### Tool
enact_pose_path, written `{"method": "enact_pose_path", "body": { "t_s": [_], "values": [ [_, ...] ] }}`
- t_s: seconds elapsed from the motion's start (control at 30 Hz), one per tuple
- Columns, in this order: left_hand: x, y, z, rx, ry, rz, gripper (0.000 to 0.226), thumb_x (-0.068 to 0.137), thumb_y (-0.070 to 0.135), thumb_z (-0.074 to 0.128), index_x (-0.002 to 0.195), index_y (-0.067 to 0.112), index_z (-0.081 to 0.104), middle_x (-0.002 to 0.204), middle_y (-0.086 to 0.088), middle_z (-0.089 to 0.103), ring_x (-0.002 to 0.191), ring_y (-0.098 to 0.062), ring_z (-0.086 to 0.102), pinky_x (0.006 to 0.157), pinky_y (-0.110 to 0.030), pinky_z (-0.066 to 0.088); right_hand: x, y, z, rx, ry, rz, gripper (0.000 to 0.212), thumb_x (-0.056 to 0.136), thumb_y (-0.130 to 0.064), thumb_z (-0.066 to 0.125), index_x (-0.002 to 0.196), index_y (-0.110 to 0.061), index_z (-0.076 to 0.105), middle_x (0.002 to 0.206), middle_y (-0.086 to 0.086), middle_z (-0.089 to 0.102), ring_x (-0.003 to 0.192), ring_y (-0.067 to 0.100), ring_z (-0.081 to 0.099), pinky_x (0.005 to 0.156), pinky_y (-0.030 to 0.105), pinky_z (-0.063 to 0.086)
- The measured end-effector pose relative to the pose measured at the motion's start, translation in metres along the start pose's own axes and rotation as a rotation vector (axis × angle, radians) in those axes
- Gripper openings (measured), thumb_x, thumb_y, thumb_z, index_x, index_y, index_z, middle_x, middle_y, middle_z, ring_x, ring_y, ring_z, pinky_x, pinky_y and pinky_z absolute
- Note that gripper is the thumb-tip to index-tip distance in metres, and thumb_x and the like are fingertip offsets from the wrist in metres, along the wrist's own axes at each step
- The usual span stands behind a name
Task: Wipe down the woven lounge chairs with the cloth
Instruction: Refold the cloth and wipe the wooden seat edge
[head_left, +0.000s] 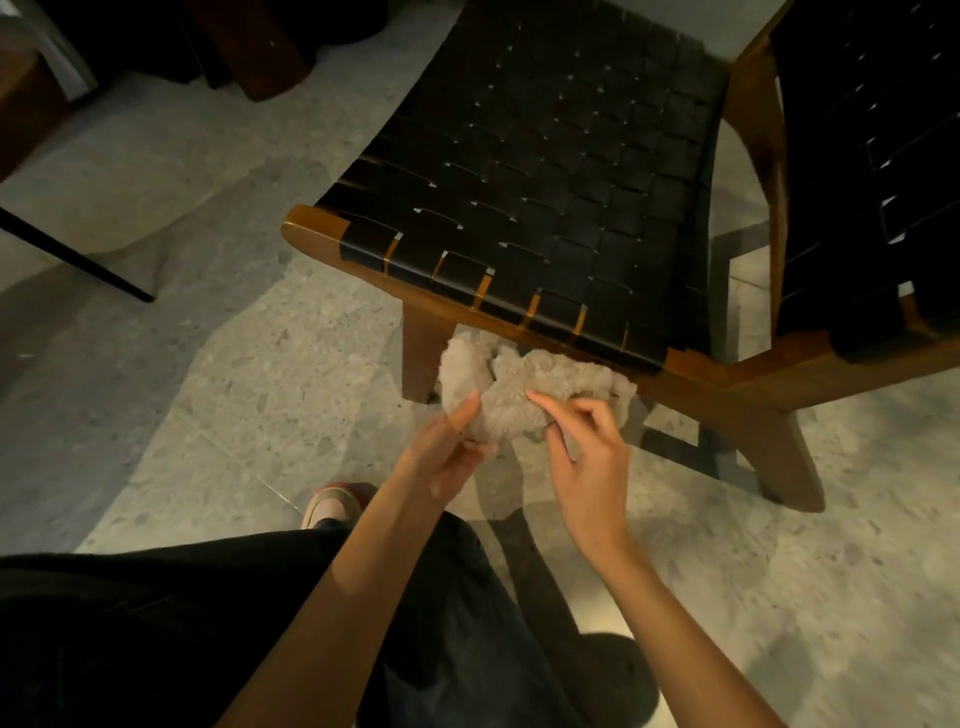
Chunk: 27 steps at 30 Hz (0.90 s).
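We're looking down on a pale, speckled stone floor (234, 395), laid in large tiles with thin joints. A woven lounge chair (545, 171) stands on it in the middle, its wooden front leg (423, 353) planted on the tiles, with a broader slanted leg (779, 457) to the right. A second woven chair (872, 156) stands just beside it. Near us, a pink shoe (335, 501) rests on the floor. At the left a thin black rod (78, 257) comes down onto the tiles, and a dark wooden block (260, 57) stands at the far side.
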<state>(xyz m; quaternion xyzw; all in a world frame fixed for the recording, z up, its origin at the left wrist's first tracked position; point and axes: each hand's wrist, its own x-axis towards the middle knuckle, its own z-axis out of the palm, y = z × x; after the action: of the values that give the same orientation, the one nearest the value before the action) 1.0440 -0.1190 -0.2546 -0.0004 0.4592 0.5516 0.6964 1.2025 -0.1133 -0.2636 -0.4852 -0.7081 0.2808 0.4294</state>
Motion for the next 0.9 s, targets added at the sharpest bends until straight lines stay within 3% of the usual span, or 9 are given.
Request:
{"method": "enact_pose_path", "body": {
  "t_s": [0.07,0.13,0.23,0.3,0.43,0.53,0.67,0.77,0.9],
  "values": [
    [0.006,0.009,-0.001,0.117,0.025,0.116,0.022,0.090,0.016,0.056,0.106,0.001,0.059,0.098,-0.015,0.064,0.071,-0.016,0.065,0.053,-0.024,0.054,0.003,-0.003,0.008,0.221,-0.009,0.258,0.030,0.089,-0.003,0.061,0.114,-0.020,0.064,0.108,-0.001,0.056,0.099,0.007,0.056,0.083,0.014,0.046],
    [0.010,0.019,-0.002,0.177,0.024,0.200,0.010,0.093,0.013,0.053,0.093,0.005,0.059,0.088,-0.010,0.060,0.062,-0.011,0.061,0.047,-0.019,0.049,0.013,-0.007,0.018,0.633,0.058,0.644,0.024,0.090,-0.004,0.061,0.111,-0.016,0.057,0.115,0.003,0.057,0.109,0.014,0.058,0.093,0.026,0.049],
    [0.019,0.029,-0.004,0.169,0.003,0.269,0.016,0.097,0.007,0.045,0.104,0.001,0.058,0.098,-0.014,0.063,0.081,-0.019,0.066,0.066,-0.027,0.058,0.042,-0.008,0.026,1.358,0.180,1.182,0.029,0.088,-0.003,0.063,0.113,-0.011,0.051,0.120,0.015,0.053,0.108,0.025,0.060,0.090,0.034,0.054],
    [0.024,0.032,-0.005,0.169,0.010,0.292,0.021,0.097,0.006,0.043,0.112,-0.001,0.057,0.106,-0.015,0.065,0.094,-0.024,0.066,0.081,-0.036,0.057,0.058,-0.008,0.029,1.534,0.178,1.346,0.020,0.088,-0.008,0.065,0.106,-0.009,0.059,0.115,0.014,0.055,0.099,0.019,0.061,0.085,0.027,0.055],
    [0.029,0.032,-0.009,0.129,-0.018,0.321,0.022,0.098,0.007,0.041,0.110,0.006,0.059,0.109,-0.011,0.068,0.100,-0.023,0.066,0.085,-0.036,0.056,0.070,-0.010,0.041,1.381,0.131,1.353,0.018,0.090,-0.006,0.060,0.107,-0.009,0.065,0.107,0.009,0.061,0.092,0.014,0.060,0.077,0.023,0.052],
    [0.029,0.030,-0.010,0.108,-0.101,0.316,0.025,0.099,0.009,0.039,0.111,0.005,0.060,0.114,-0.012,0.068,0.108,-0.024,0.064,0.081,-0.030,0.055,0.071,-0.010,0.044,1.416,0.188,1.317,0.059,0.086,0.001,0.063,0.139,-0.015,0.043,0.111,0.013,0.061,0.100,0.023,0.061,0.086,0.036,0.053],
    [0.026,0.031,0.001,0.141,-0.235,0.335,0.030,0.099,0.007,0.037,0.124,0.001,0.052,0.122,-0.016,0.062,0.116,-0.027,0.059,0.090,-0.032,0.053,0.071,-0.015,0.045,1.529,0.250,1.275,0.079,0.086,0.010,0.059,0.148,-0.026,0.026,0.119,0.019,0.054,0.092,0.028,0.061,0.068,0.039,0.058],
    [0.023,0.026,0.012,0.205,-0.229,0.367,0.035,0.096,0.004,0.038,0.131,-0.001,0.044,0.127,-0.020,0.056,0.118,-0.030,0.056,0.099,-0.036,0.048,0.066,-0.012,0.036,1.570,0.258,1.255,0.083,0.084,0.013,0.059,0.148,-0.028,0.026,0.148,0.022,0.031,0.106,0.032,0.060,0.078,0.038,0.057],
    [0.023,0.008,0.031,0.321,-0.171,0.359,0.036,0.096,0.000,0.042,0.132,-0.003,0.043,0.128,-0.022,0.056,0.118,-0.030,0.057,0.101,-0.039,0.046,0.059,-0.003,0.014,1.693,0.324,1.272,0.076,0.086,0.014,0.053,0.149,-0.022,0.028,0.147,0.022,0.036,0.123,0.033,0.051,0.099,0.040,0.044]
  ]
}}
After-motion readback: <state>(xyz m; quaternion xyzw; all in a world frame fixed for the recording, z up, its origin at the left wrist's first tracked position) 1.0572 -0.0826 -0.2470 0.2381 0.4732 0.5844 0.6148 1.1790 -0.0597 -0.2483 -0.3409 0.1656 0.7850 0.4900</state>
